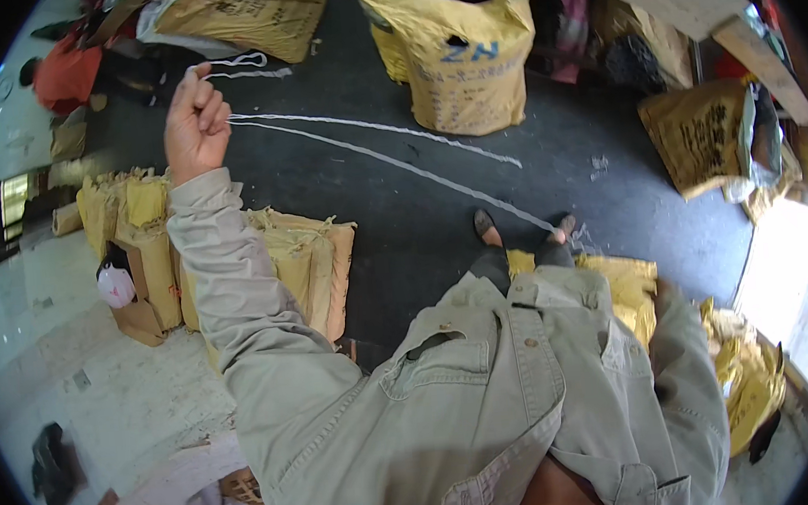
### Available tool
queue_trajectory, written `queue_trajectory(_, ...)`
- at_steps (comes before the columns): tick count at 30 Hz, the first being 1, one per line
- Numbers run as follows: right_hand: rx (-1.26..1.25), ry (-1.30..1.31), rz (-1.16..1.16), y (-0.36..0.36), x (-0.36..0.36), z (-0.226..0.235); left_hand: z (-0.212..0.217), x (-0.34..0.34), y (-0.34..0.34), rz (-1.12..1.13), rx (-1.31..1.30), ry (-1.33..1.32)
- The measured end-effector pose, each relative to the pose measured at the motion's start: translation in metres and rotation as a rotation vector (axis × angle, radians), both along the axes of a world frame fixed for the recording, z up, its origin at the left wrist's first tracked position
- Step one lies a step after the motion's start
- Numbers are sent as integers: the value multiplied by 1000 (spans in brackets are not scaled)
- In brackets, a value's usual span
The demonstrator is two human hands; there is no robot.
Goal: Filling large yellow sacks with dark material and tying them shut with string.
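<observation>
My left hand point(197, 124) is raised at the upper left with its fingers closed on a white cord point(397, 165). Two long strands run from the fist down to the right, one ending close to my feet. A short loop of the cord sticks out above the fingers. On the right, my right arm's sleeve point(686, 358) hangs low beside a yellow sack point(623, 283). Only a sliver of my right hand point(664, 298) shows at that sack's edge, and its fingers are hidden.
A large yellow woven bag point(466, 77) stands ahead on the dark floor. Stacked yellow sacks point(296, 261) stand at my left. A brown bag point(699, 139) leans at the right, near a wooden board point(764, 67). Far left, a person in red point(67, 75) bends down.
</observation>
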State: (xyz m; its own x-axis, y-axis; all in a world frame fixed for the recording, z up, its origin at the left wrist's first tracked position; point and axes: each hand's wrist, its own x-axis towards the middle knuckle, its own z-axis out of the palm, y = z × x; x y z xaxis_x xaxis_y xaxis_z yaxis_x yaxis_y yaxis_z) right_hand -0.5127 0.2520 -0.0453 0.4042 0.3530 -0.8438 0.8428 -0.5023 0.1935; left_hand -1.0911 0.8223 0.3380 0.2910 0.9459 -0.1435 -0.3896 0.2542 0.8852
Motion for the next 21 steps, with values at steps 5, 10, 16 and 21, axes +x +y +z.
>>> queue_trajectory(5, 1165, 696, -98, 283, -110, 152, 18, 73, -16, -163, 12, -98)
queue_trajectory(10, 1548, 1312, 108, 435, -266, 274, 37, 106, -26, -237, 45, -173)
queue_trajectory(16, 668, 1407, -312, 395, -161, 269, -7, -69, 28, 47, 12, -54)
queue_trajectory(21, 674, 1109, -332, 356, -15, 280, -138, -200, 20, 504, -338, 155)
